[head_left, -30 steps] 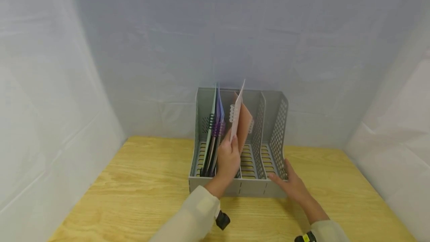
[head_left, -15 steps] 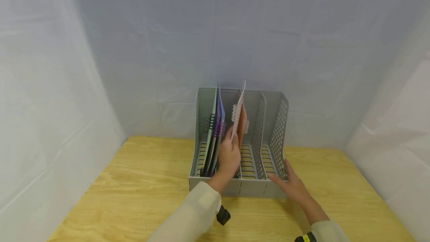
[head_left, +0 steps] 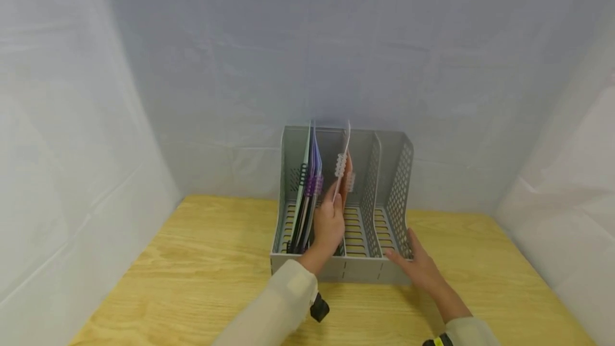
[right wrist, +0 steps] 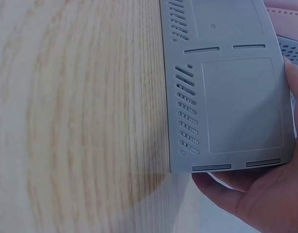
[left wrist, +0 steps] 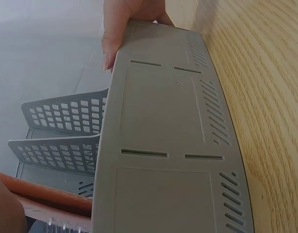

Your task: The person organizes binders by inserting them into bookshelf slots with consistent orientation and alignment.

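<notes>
My left hand (head_left: 329,226) holds a pale spiral notebook (head_left: 347,140) and an orange spiral notebook (head_left: 349,162), both standing nearly edge-on over the divider in the middle of a grey file organizer (head_left: 360,270). In the left wrist view the orange notebook's edge (left wrist: 57,196) shows beside that hand, down behind the organizer's front wall. The notebooks' lower ends are hidden by my hand in the head view. My right hand (head_left: 423,268) grips the organizer's front right corner, thumb on the front rim and fingers round the side (right wrist: 236,199).
Several spiral notebooks, one green (head_left: 299,207) and one purple (head_left: 315,162) among them, stand in the organizer's left part. Perforated dividers (head_left: 371,191) rise to the right. The organizer stands on a wooden table (head_left: 202,260), with white sheeting (head_left: 230,68) behind and at both sides.
The orange notebook has swung leftward, closing up against the pale one. Both have straightened, and the pale one has come down slightly. The right hand stays at the organizer's corner.
</notes>
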Available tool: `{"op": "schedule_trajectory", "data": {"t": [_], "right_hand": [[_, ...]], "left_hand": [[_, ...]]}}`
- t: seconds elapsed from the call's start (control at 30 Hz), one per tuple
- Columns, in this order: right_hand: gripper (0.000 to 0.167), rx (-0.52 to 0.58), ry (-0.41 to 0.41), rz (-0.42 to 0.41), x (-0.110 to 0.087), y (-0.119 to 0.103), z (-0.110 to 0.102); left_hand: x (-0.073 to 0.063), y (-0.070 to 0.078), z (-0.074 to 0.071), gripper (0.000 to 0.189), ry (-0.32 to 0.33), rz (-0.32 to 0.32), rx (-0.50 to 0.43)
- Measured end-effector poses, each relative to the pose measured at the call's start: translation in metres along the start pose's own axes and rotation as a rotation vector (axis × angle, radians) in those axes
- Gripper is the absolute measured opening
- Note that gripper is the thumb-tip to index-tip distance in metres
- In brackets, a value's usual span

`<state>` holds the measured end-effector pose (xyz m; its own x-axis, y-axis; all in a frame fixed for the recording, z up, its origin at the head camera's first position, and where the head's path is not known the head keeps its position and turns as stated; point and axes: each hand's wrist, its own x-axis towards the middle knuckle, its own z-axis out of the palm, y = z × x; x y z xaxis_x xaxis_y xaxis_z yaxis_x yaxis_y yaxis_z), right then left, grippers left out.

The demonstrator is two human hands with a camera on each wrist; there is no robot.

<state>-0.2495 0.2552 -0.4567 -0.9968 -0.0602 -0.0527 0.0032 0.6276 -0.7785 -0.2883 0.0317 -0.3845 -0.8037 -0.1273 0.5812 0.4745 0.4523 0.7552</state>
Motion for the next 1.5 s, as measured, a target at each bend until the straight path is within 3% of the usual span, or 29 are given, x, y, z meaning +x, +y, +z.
{"op": "schedule_trajectory", "data": {"t": [0.2, 0.53, 0.73, 0.93, 1.5], "right_hand": [[0.095, 0.003, 0.0, -0.004, -0.001, 0.0, 0.001], [0.095, -0.003, 0.005, -0.014, -0.002, 0.0, 0.0], [0.095, 0.001, 0.009, -0.014, -0.002, 0.0, 0.002], [0.096, 0.004, 0.007, -0.013, -0.003, -0.001, 0.002], [0.094, 0.007, 0.017, -0.022, -0.002, 0.001, 0.002]], "left_hand": [[-0.001, -0.004, 0.001, 0.04, -0.038, 0.021, -0.013], [-0.007, -0.01, 0.0, 0.055, -0.065, 0.038, -0.127], [-0.006, -0.012, 0.001, 0.049, -0.183, 0.044, -0.148], [-0.007, -0.011, 0.001, 0.047, -0.281, -0.016, -0.152], [-0.008, -0.018, -0.002, 0.047, -0.303, -0.083, -0.127]]}}
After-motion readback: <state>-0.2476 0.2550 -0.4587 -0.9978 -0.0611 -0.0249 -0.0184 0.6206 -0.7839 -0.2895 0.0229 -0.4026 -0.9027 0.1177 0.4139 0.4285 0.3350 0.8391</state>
